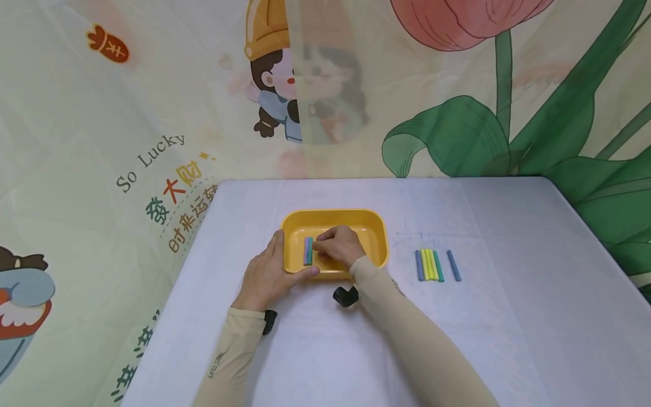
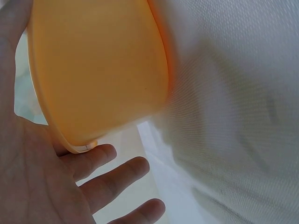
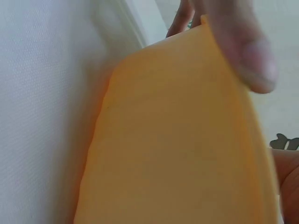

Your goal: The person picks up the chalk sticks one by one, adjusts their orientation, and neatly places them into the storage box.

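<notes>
In the head view a yellow tray (image 1: 376, 226) stands on the table. My left hand (image 1: 264, 277) steadies its near left corner, thumb along the front rim and long fingers by the left wall. The left wrist view shows those fingers (image 2: 117, 184) spread and fairly straight. Inside the tray a purple stick (image 1: 306, 251) and a green stick (image 1: 310, 251) lie side by side. My right hand (image 1: 341, 246) reaches over the front rim with bent fingers, fingertips right at the green stick. Whether they pinch it I cannot tell. The right wrist view shows mostly the tray's outer wall (image 3: 173, 130).
To the right of the tray, several short sticks lie in a tight row: a blue stick (image 1: 419, 265), yellow sticks (image 1: 429, 264) and another green stick (image 1: 439, 267). A single blue stick (image 1: 454, 265) lies apart. A white cloth (image 1: 508, 339) covers the table; a printed curtain (image 1: 203, 85) hangs behind.
</notes>
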Available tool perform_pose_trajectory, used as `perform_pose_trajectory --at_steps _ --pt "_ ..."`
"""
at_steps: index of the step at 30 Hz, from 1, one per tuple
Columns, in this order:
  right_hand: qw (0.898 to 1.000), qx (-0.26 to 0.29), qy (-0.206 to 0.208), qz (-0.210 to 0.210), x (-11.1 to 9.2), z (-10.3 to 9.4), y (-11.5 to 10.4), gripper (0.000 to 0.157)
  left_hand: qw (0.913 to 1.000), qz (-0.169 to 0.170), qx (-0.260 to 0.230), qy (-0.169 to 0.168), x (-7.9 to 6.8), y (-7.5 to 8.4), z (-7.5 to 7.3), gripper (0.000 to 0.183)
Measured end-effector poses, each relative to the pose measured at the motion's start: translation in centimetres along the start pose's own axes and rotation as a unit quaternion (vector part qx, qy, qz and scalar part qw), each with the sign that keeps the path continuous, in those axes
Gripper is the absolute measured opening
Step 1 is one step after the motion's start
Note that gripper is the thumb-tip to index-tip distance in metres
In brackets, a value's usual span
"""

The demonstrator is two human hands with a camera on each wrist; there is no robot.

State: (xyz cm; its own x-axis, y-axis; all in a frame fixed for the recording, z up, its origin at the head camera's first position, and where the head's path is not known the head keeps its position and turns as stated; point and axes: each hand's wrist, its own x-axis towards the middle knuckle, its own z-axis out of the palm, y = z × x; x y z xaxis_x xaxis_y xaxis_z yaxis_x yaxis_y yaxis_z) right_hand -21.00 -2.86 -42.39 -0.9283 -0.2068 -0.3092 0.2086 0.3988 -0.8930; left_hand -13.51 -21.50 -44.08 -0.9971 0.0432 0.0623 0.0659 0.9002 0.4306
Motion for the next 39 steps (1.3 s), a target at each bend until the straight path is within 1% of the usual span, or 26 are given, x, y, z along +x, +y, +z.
perform_pose_trajectory --at_steps 5,11,13,16,22,26,31,39 --pt "1.0 0.011 -0.009 0.002 -0.8 -0.6 0.0 0.024 1.0 -0.001 -0.001 -0.004 0.0 0.0 0.1 0.133" --pt "1.0 0.013 -0.019 -0.015 -2.1 -1.5 -0.1 0.027 1.0 -0.004 0.002 -0.005 0.0 0.0 0.0 0.133" --pt "1.0 0.008 -0.014 -0.02 -2.5 -1.9 0.0 0.027 1.0 -0.005 0.001 -0.005 0.0 0.0 0.1 0.133" --pt "0.999 0.017 -0.009 -0.026 -3.0 -2.5 0.1 0.027 1.0 -0.006 -0.001 -0.007 0.0 0.1 0.2 0.134" --pt "0.999 0.036 -0.013 -0.028 -3.8 -3.7 0.5 0.031 1.0 -0.008 -0.001 -0.003 0.1 0.0 0.2 0.133" --pt "0.999 0.035 -0.011 -0.027 -4.5 -4.5 0.8 0.032 1.0 -0.006 -0.006 0.0 0.0 0.0 0.2 0.133" --pt "0.999 0.023 0.004 -0.03 -5.3 -5.7 1.0 0.033 1.0 -0.005 -0.006 0.0 0.0 0.1 0.2 0.134" --pt "0.999 0.027 0.009 -0.032 -5.8 -7.5 1.6 0.036 1.0 -0.006 -0.006 -0.004 0.0 0.2 0.3 0.134"
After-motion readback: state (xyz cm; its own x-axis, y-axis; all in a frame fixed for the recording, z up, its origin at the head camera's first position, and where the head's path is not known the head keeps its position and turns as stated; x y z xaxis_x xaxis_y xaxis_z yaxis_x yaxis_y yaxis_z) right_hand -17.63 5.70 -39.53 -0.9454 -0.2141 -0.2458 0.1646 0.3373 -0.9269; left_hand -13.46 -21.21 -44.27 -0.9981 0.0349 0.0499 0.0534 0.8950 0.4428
